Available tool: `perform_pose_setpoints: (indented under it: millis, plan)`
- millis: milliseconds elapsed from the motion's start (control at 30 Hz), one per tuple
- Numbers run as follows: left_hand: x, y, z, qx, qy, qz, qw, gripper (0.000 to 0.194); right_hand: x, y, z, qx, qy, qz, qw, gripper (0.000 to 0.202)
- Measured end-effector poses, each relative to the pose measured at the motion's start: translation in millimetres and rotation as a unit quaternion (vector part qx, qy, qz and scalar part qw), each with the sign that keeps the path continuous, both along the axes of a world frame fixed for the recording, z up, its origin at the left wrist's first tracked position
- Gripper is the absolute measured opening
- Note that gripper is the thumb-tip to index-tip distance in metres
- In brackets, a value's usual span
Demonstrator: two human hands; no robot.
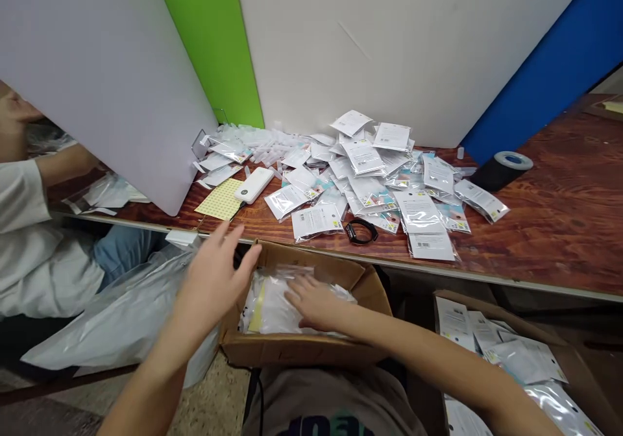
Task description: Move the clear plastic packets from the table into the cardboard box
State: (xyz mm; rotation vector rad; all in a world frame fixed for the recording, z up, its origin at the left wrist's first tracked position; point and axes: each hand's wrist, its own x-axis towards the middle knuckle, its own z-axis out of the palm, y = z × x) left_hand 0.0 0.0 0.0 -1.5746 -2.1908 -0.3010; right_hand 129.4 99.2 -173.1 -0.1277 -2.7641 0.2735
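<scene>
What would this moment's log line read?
left hand: open, raised | right hand: on plastic bags inside cardboard box | packets: piled on table

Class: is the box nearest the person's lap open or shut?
Open: the cardboard box shows plastic bags inside, under the right hand.

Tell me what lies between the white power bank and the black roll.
The head view shows a heap of wrapped packets between the power bank and the black roll, with a black wristband at its near edge.
</scene>
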Motion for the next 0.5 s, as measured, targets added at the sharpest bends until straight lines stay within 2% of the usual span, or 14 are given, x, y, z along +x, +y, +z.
perform_pose_setpoints:
  millis: [100, 133, 200, 267, 367, 500]
  plan:
    - [-24, 0, -28.2, -0.098, -0.151, 0.06, 0.982, 0.059, -38, -4, -18.2, 0.002, -0.062, 0.069, 0.996, 0.038]
    - [-33, -2, -37.3, -0.126, -0.204, 0.066, 0.969, 0.059, -44, -3, -20.2, 0.002, -0.066, 0.084, 0.994, 0.041]
    - [-50, -6, -51.8, -0.153, -0.258, 0.04, 0.953, 0.053, -44, 1, -18.2, 0.005, -0.059, 0.099, 0.993, 0.055]
    - [-62, -9, -60.7, -0.152, -0.291, 0.007, 0.945, 0.049, -35, 8, -10.7, 0.009, -0.048, 0.106, 0.993, 0.072]
    - [-72, -11, -66.3, -0.137, -0.326, -0.017, 0.935, 0.046, -15, 16, 3.3, 0.011, -0.029, 0.115, 0.993, 0.093]
    - [-78, -16, -69.0, -0.116, -0.386, -0.035, 0.914, 0.041, 21, 17, 18.2, 0.007, 0.042, 0.113, 0.993, 0.101]
